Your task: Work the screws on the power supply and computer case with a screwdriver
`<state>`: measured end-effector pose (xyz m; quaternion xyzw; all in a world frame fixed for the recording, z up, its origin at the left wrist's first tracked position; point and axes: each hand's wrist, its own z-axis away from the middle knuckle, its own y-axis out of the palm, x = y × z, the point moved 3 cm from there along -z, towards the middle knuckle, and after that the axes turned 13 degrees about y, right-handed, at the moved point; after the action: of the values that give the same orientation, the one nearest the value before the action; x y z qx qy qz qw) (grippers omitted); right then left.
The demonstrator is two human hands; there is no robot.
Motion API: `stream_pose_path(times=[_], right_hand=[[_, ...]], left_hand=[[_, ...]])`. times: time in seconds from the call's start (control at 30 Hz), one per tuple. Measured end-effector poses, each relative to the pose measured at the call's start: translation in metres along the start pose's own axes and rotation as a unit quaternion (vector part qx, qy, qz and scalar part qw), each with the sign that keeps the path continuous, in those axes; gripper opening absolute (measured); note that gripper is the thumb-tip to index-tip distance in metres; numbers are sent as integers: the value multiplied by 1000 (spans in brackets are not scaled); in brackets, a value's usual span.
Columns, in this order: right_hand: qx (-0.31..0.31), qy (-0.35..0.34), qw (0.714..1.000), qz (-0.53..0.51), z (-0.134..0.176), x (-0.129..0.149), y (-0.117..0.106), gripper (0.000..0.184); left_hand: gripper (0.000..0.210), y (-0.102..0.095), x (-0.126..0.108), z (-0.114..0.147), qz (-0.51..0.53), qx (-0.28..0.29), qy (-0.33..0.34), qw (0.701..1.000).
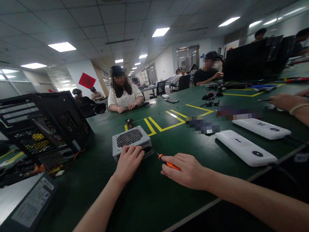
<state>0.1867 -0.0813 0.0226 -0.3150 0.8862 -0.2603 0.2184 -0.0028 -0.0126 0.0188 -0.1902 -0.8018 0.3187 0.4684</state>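
A small grey computer power supply (130, 137) with a perforated grille on top sits on the green table in front of me. My left hand (130, 160) grips its near edge, fingers curled over the front face and partly covering it. In my right hand (185, 169) is a screwdriver (171, 164) with an orange and black handle, closed in the fingers. Its thin shaft points at the right end of the power supply's near face. Whether the tip touches a screw is too small to tell.
On the left stand an open black computer case (39, 127) and a larger metal power supply (29, 204). Two white devices (246, 147) lie on the right, near another person's hands (289, 101). Yellow tape (169, 127) marks the table (141, 208). A person (125, 93) sits opposite.
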Motion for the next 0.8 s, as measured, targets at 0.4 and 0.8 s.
stream_pose_path(times=[0.4,0.8], right_hand=[[9,2,999,48,4,1,2,19],[1,4,999,50,6,0,9,12]], left_hand=[[16,1,-1,-5,-54,55,-5,997],[14,0,-5,-6,-46,40,-5,998]])
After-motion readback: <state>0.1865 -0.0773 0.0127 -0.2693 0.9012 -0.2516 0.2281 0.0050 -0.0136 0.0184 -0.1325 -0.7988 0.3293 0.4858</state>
